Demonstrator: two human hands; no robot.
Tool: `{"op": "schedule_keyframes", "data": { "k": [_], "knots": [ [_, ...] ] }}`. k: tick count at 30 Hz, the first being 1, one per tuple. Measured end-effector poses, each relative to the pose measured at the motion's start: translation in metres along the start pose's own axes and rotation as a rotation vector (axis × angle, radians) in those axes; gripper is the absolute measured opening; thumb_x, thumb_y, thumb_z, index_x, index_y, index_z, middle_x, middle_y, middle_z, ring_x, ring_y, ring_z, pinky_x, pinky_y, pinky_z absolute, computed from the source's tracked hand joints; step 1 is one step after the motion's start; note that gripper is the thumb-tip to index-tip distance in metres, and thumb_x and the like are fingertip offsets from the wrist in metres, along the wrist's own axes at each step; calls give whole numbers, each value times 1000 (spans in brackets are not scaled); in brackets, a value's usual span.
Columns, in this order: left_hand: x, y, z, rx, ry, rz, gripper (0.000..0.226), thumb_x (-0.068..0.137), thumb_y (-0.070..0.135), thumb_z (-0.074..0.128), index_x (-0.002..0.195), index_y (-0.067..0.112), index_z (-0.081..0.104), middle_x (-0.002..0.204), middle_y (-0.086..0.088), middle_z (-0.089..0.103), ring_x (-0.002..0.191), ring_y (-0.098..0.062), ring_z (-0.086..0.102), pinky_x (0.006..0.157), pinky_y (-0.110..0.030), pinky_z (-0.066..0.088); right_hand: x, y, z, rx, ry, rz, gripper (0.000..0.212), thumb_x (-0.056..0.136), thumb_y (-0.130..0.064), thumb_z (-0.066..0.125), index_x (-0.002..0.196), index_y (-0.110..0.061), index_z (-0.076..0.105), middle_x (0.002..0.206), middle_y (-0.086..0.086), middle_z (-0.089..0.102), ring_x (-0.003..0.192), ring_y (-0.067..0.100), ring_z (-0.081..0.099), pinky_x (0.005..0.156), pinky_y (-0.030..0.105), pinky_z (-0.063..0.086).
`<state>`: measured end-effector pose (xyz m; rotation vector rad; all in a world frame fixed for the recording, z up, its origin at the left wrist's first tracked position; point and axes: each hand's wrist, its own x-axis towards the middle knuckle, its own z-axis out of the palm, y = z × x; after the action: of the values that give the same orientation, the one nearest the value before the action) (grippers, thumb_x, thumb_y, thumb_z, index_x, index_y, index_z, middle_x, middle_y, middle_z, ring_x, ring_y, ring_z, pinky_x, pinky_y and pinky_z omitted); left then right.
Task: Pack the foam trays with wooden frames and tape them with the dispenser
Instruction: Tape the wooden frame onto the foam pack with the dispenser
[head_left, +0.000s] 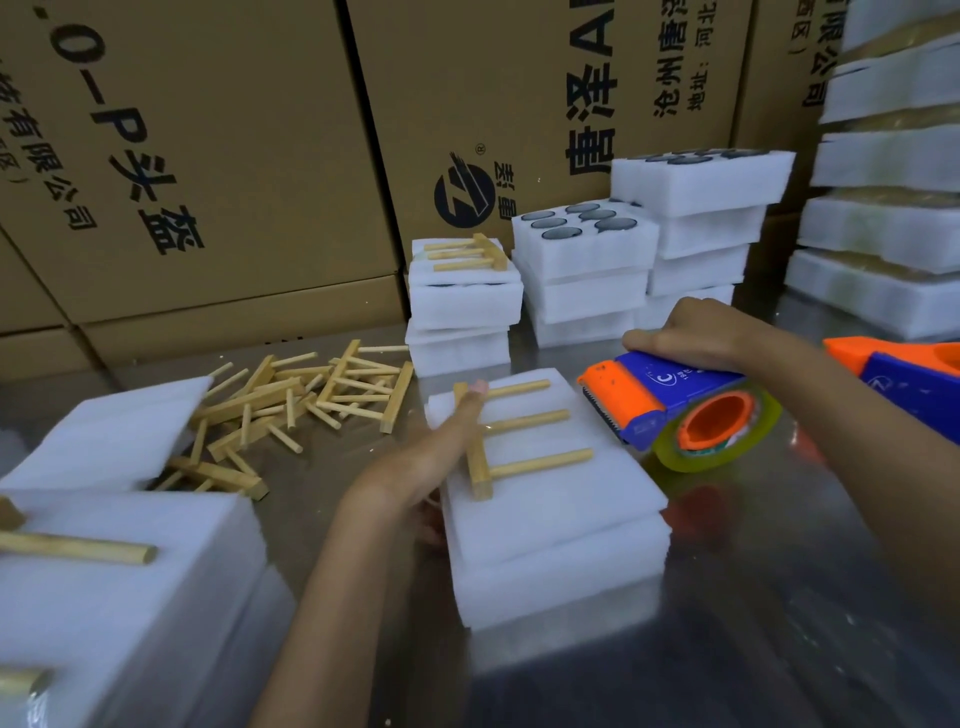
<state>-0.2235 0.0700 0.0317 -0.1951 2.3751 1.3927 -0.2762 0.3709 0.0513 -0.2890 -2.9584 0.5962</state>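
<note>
A white foam tray stack (550, 519) lies on the metal table in front of me. On top of it rests a wooden frame (519, 421), a comb-like bar with three pegs pointing right. My left hand (441, 447) lies along the frame's bar, fingers stretched and pressing it onto the foam. My right hand (691, 332) grips the top of a blue and orange tape dispenser (670, 410), which carries a roll of clear tape and sits just right of the tray, its toothed edge close to the foam's right side.
Loose wooden frames (301, 410) are piled at the left. Foam trays (119, 587) with frames sit near left. Stacked foam trays (587, 270), some showing round inserts, stand behind. A second dispenser (904, 369) lies at right. Cardboard boxes (234, 156) wall the back.
</note>
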Motion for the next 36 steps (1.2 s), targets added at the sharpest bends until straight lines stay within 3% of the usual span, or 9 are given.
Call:
{"op": "schedule_keyframes", "data": {
  "k": [3, 7, 11, 16, 22, 25, 28, 32, 36],
  "knots": [
    [1, 7, 20, 167, 20, 60, 116, 75, 81, 51, 157, 26, -9, 162, -2, 20, 142, -31, 34, 108, -39, 33, -2, 1, -2, -7, 13, 15, 60, 84, -70, 50, 74, -12, 65, 72, 5, 65, 68, 19, 61, 55, 29, 35],
    [6, 2, 23, 127, -3, 154, 102, 81, 63, 64, 157, 29, 5, 158, 3, 28, 139, -24, 37, 107, -34, 36, -11, 2, -4, -35, 65, 30, 61, 85, -68, 48, 63, -13, 59, 67, 5, 63, 65, 19, 58, 54, 29, 32],
    [2, 2, 26, 77, -26, 292, 42, 86, 44, 71, 119, 40, 45, 100, 23, 52, 81, 9, 49, 60, -7, 42, -27, 0, -10, 30, 88, 70, 57, 87, -63, 51, 59, -13, 54, 63, 6, 59, 61, 20, 55, 53, 31, 31],
    [-11, 5, 15, 139, 12, 366, 56, 86, 35, 74, 135, 37, 46, 81, 31, 39, 68, 14, 39, 41, -1, 35, -60, 5, -13, 151, 90, 84, 52, 87, -58, 52, 64, -11, 59, 63, 7, 61, 62, 21, 58, 54, 31, 35],
    [-44, -22, -10, 192, -16, 261, 62, 85, 49, 70, 139, 38, 41, 92, 24, 46, 77, 4, 45, 54, -16, 43, -96, -26, -13, 125, 33, 37, 51, 85, -60, 54, 68, -13, 60, 68, 6, 62, 64, 20, 57, 54, 30, 33],
    [-60, -34, -24, 191, -73, 187, 74, 80, 51, 74, 143, 33, 40, 127, 10, 56, 107, -15, 57, 84, -32, 51, -110, -43, -9, 71, -9, 1, 50, 86, -60, 52, 68, -14, 60, 69, 5, 61, 64, 18, 56, 53, 29, 31],
    [-62, -31, -31, 352, 93, 212, 88, 74, 52, 79, 146, 23, 37, 147, -3, 45, 129, -27, 47, 100, -35, 44, -120, -43, -8, 14, -6, -5, 53, 88, -59, 51, 61, -15, 55, 64, 5, 58, 61, 17, 54, 52, 29, 29],
    [-54, 1, 4, 517, 235, 504, 58, 100, 39, 46, 153, 17, 31, 161, -9, 25, 150, -29, 14, 120, -40, 18, -125, -35, -10, 24, -2, 15, 55, 88, -60, 50, 62, -13, 58, 66, 6, 60, 61, 18, 55, 53, 29, 31],
    [-36, -3, 49, 1002, 230, 500, 57, 106, 40, 15, 157, 14, 15, 164, -9, 11, 151, -26, 7, 122, -44, 6, -122, -30, -5, 68, -36, 14, 54, 87, -63, 48, 77, -12, 64, 76, 6, 66, 70, 19, 61, 60, 30, 41]
  ]
}}
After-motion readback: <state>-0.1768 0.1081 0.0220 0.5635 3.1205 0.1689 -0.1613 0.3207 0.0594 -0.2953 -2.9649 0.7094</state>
